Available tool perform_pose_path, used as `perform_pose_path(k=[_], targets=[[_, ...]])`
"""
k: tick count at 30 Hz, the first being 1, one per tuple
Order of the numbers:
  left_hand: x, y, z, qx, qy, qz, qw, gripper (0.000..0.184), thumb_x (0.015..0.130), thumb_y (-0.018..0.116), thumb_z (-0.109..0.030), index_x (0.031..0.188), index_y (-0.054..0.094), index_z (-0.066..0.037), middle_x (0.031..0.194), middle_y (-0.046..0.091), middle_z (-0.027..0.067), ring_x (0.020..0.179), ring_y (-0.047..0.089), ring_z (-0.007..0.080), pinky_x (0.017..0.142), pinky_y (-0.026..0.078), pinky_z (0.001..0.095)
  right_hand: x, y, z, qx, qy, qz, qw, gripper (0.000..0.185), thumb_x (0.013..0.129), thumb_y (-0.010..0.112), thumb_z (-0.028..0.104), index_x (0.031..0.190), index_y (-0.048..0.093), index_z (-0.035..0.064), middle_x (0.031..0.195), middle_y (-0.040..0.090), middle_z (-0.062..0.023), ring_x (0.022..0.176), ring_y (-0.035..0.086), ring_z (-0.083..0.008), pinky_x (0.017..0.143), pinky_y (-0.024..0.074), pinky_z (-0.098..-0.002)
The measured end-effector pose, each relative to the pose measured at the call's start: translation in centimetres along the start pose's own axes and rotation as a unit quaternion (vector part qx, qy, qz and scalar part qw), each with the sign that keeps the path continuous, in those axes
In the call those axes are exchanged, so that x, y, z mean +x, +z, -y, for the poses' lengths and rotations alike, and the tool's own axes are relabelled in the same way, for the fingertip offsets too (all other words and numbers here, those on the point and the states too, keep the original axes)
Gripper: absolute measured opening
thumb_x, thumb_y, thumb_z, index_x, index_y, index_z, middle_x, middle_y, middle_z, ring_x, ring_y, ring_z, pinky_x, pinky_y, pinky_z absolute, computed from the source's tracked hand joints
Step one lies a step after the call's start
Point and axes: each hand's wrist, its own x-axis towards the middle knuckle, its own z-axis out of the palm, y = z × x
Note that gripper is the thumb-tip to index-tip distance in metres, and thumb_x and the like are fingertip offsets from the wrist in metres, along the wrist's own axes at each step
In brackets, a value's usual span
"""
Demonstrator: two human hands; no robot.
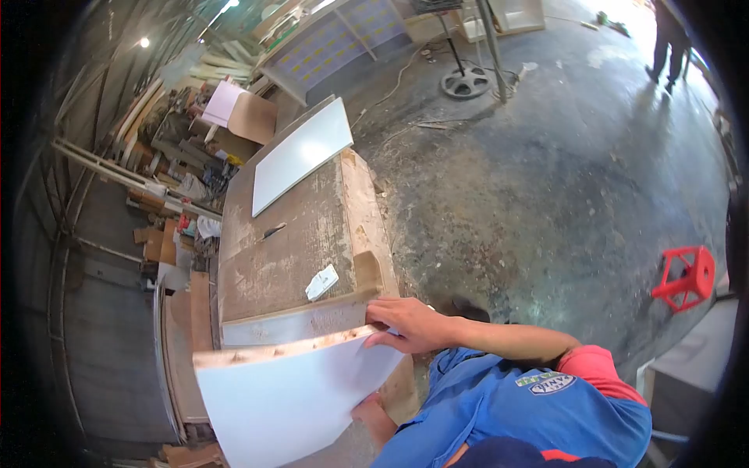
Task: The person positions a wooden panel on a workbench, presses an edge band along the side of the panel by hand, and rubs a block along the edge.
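Note:
A white panel (296, 405) with a raw wood edge is held tilted beside the workbench (304, 234). My right hand (409, 322) is closed over its upper corner, the thumb on the white face and the fingers over the edge. Lower down, my left hand (374, 415) grips the panel's near side, with most of its fingers hidden. A second white panel (304, 156) lies flat on the far part of the bench top. Near the bench's close end is a small white piece (321, 282), and a dark slim object (273, 230) rests farther along.
Boards and scraps (175, 156) are piled along the left. A red plastic stool (686, 278) stands on the floor at right. At the back are a wheel-shaped stand base (466, 82) with cords and a large white cabinet frame (335, 47). A person (669, 43) stands far right.

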Motion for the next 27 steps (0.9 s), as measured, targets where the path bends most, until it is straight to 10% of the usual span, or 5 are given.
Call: perform_pose_path(k=[5,9,16,17,27], targets=[[2.9,9.9,6.7,-0.097,-0.017,-0.001,0.995,0.079,0.093,0.026,-0.062,0.149,0.038,-0.007,0.152,0.04,0.0155,0.141,0.036,0.0375,0.112,0.034,0.057,4.5,-5.8,-10.8,0.046,0.116,0.011,0.992,0.035,0.099,0.059,0.036,0.099,0.051,0.0018,0.088,0.056,-0.0203,0.082,0.056,-0.0414,0.07,0.0459,-0.0446],[4.6,21.1,12.6,-0.122,-0.085,0.043,0.988,0.071,0.095,0.026,-0.061,0.143,0.047,-0.014,0.146,0.048,0.0162,0.136,0.043,0.0352,0.109,0.04,0.053,7.9,-11.3,-19.5,0.005,0.128,-0.051,0.991,0.031,0.1,0.057,0.03,0.101,0.052,-0.0005,0.085,0.054,-0.0158,0.072,0.058,-0.0267,0.065,0.0455,-0.0402],[-2.8,40.8,23.8,0.185,0.021,0.133,0.974,0.062,0.095,0.038,-0.052,0.135,0.053,-0.007,0.132,0.057,0.0137,0.118,0.057,0.031,0.098,0.049,0.0499,10.2,-20.0,-30.5,0.034,0.169,-0.429,0.886,0.028,0.105,0.049,0.026,0.115,0.058,0.0011,0.09,0.057,0.001,0.078,0.052,-0.0088,0.07,0.042,-0.023],[-4.1,43.6,24.3,0.091,-0.077,0.118,0.986,0.06,0.096,0.038,-0.052,0.135,0.052,-0.008,0.132,0.057,0.0121,0.118,0.057,0.0288,0.097,0.048,0.048,10.7,-21.3,-32.5,0.033,0.154,-0.504,0.849,0.027,0.106,0.05,0.026,0.113,0.058,0.0016,0.088,0.056,0.0023,0.077,0.05,-0.0067,0.068,0.0397,-0.0204],[0.7,54.5,40.7,0.097,-0.172,0.218,0.956,0.036,0.097,0.058,-0.03,0.126,0.052,-0.01,0.119,0.057,0.0059,0.11,0.056,0.0198,0.091,0.047,0.0387,18.3,-35.3,-50.1,0.071,0.329,-0.479,0.811,0.024,0.102,0.059,0.028,0.094,0.058,0.005,0.083,0.054,0.003,0.077,0.049,-0.0064,0.067,0.0415,-0.0231]])
